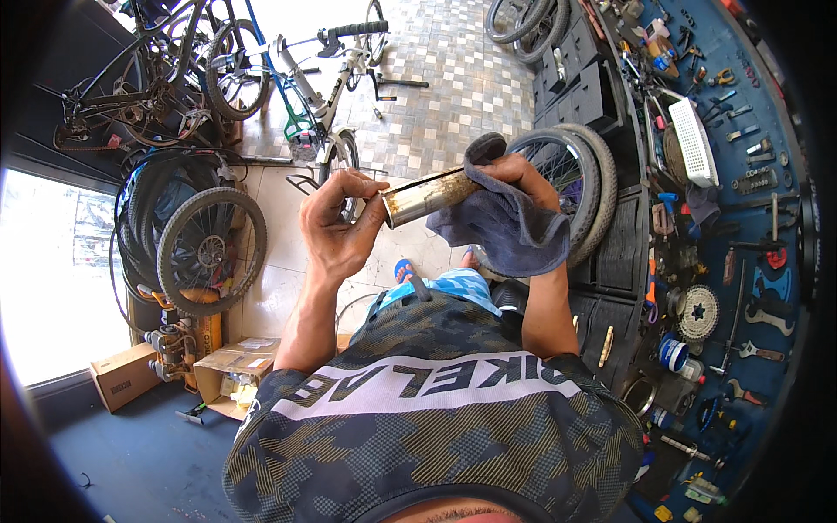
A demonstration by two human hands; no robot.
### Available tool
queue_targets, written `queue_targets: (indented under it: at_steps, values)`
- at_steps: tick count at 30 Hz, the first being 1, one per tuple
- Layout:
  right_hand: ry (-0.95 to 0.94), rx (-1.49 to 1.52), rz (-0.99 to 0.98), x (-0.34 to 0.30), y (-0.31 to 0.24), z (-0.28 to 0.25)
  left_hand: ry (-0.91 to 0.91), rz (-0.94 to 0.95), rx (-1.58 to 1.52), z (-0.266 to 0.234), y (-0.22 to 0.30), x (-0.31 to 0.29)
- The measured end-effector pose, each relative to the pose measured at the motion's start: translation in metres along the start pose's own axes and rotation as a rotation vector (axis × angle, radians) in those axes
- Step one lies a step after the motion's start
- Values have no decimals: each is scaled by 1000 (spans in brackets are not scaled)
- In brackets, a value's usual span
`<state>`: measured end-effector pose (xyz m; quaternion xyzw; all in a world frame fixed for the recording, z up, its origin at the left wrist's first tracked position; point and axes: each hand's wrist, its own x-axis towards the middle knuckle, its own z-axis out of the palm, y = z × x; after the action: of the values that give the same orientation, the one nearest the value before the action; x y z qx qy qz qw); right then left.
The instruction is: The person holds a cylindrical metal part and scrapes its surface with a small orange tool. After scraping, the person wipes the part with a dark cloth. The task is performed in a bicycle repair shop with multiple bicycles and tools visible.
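Held out in front of my chest is a short silvery metal tube, stained with brown grime or rust, a dark line running along its upper edge. My left hand pinches the tube's open left end between thumb and fingers. A dark grey cloth hangs from my right hand, which grips it around the tube's right end. Cloth and fingers hide that end, so I cannot tell its shape. The tube tilts, with its right end higher in the picture.
Bicycles stand at far left, with a loose wheel below them. Tyred wheels lean against black drawers on the right. Beyond, many tools cover a blue workbench. Cardboard boxes sit at lower left.
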<state>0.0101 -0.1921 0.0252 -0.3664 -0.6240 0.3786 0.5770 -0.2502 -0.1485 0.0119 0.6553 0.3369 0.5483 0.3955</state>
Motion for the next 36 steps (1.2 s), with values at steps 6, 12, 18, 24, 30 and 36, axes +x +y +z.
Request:
queue_targets:
  at_steps: [6, 12, 18, 24, 30, 36]
  values:
    - [-107, -305, -232, 3, 16, -1, -47, -62, -184, 11, 11, 7]
    - [43, -195, -277, -3, 22, 8, 158, 138, -268, 3, -12, 11]
    - [45, -278, -412, 1, 12, 3, -126, -141, -109, 3, 1, 22]
    - [48, -354, -445, -1, 13, 1, -179, -387, -379, 7, 2, 26]
    - [64, -382, -454, 0, 8, 3, -185, -351, -475, 9, -3, 24]
    - [52, -359, -390, -5, 12, 0, -190, -389, -495, 10, -3, 24]
